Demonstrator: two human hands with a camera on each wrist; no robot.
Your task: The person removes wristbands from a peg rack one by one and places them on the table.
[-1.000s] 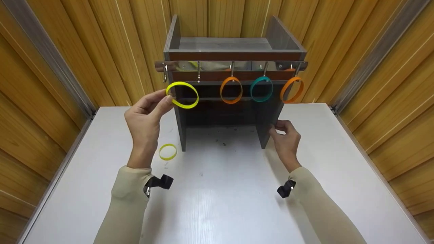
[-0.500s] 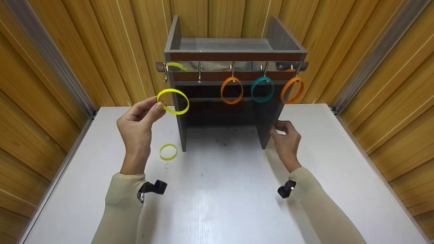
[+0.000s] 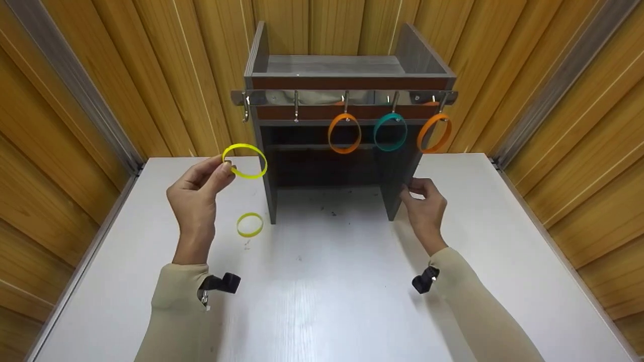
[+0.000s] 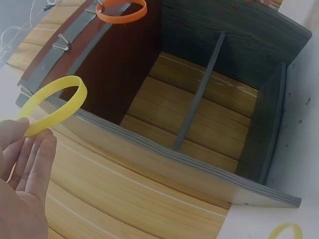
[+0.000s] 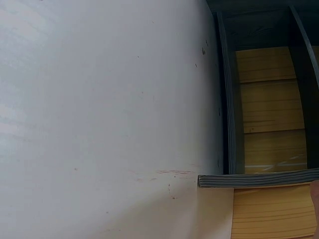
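My left hand (image 3: 193, 206) pinches a thin yellow wristband (image 3: 259, 153) between thumb and fingers, left of the grey shelf (image 3: 352, 58) and below its hook rail. The left wrist view shows this wristband (image 4: 60, 114) tilted in the fingertips, apart from the hooks. My right hand (image 3: 425, 208), fingers curled, holds the shelf's right side panel near its front edge; the fingertips are partly hidden. Only a sliver of that hand shows in the right wrist view. A second yellow wristband (image 3: 250, 236) lies on the white table by the left panel.
A metal hook rail (image 3: 322, 98) runs across the shelf. An orange wristband (image 3: 330, 136), a teal wristband (image 3: 376, 134) and another orange wristband (image 3: 420, 138) hang from its three right hooks. The two left hooks bear nothing. Wood-patterned walls (image 3: 65, 100) enclose the table (image 3: 327, 291).
The left hand has drawn down and left, carrying the yellow wristband away from the hooks. My right hand and the hanging wristbands stay put.
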